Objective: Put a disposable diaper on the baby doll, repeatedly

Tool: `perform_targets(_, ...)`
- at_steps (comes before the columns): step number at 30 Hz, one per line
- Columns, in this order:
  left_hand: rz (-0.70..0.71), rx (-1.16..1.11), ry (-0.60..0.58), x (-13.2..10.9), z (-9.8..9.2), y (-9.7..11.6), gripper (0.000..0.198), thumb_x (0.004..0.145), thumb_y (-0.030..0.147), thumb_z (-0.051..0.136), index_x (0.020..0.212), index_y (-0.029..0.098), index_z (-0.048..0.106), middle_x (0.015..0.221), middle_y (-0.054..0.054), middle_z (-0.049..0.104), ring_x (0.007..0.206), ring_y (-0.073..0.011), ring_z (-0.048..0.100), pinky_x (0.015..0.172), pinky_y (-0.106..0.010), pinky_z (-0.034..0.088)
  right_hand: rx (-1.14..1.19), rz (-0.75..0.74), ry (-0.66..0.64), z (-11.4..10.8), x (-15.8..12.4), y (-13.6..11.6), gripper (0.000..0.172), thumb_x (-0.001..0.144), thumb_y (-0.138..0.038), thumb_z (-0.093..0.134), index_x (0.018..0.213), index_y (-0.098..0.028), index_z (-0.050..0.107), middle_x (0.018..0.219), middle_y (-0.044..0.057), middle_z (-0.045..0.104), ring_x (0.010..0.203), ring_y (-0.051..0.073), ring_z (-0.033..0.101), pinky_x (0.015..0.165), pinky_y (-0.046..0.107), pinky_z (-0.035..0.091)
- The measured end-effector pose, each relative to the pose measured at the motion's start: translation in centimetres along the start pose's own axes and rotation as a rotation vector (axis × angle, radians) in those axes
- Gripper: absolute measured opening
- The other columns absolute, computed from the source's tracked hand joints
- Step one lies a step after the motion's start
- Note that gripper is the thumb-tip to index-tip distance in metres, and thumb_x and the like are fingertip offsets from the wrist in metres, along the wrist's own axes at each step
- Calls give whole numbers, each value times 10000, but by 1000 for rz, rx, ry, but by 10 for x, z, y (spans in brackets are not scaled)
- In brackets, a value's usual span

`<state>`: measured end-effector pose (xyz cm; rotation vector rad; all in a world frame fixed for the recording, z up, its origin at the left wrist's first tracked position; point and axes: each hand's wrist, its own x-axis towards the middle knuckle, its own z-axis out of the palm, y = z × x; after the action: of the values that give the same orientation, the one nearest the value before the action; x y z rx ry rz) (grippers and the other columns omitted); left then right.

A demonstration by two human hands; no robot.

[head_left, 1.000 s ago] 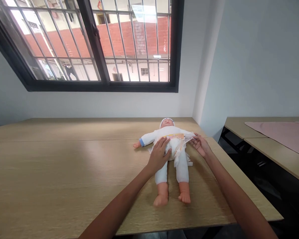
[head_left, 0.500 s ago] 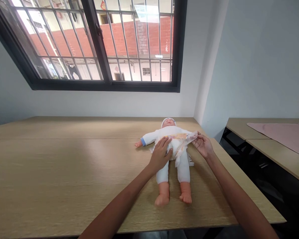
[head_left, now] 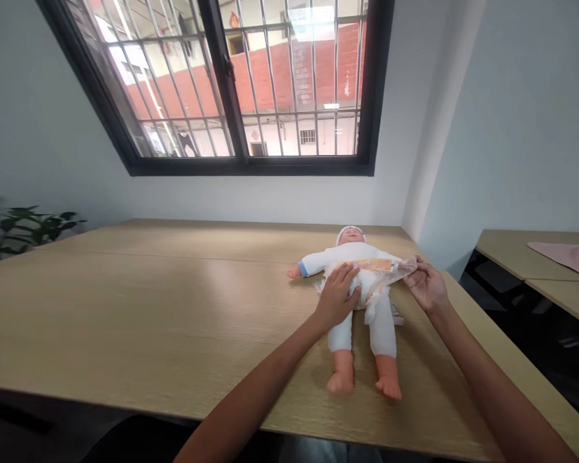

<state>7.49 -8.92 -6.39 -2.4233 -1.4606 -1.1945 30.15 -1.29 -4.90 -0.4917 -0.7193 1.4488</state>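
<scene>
A baby doll in white clothes lies on its back on the wooden table, head toward the window. A diaper with a yellow-orange band is wrapped over its waist. My left hand lies flat on the doll's hip and the diaper's left side, fingers stretched out. My right hand pinches the diaper's right flap and holds it out from the doll's side.
A barred window fills the wall behind the table. A green plant stands at the far left. A second table with a pink cloth is at the right across a dark gap. The table's front edge runs below the doll's feet.
My view has swung to the left, so the doll and hands sit further right in the picture and the plant has come into sight. My right hand has pulled the diaper flap slightly outward.
</scene>
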Motion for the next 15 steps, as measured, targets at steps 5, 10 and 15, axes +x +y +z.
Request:
perform_targets(5, -4, -13, 0, -1, 2, -1, 419, 906, 271, 460, 1318, 195, 468, 1384, -121, 501, 1352, -252, 378, 1115, -504, 340, 131, 68, 84, -2, 1, 2, 221, 650, -33, 525, 771, -207, 587, 671, -23, 649, 683, 131, 665, 791, 314, 595)
perform_targets(10, -1, 6, -3, 0, -1, 0, 411, 916, 269, 449, 1315, 172, 472, 1385, -127, 497, 1346, -254, 382, 1115, -494, 340, 137, 83, 59, 6, -3, -2, 187, 645, -38, 518, 716, -209, 549, 578, -47, 594, 576, 107, 606, 851, 352, 578)
perform_targets(15, 2, 4, -7, 1, -2, 0, 407, 925, 275, 438, 1312, 156, 475, 1385, -135, 497, 1350, -255, 378, 1113, -489, 341, 131, 83, 19, 12, -8, -5, 194, 620, -35, 522, 694, -214, 510, 558, -56, 555, 547, 103, 569, 850, 373, 573)
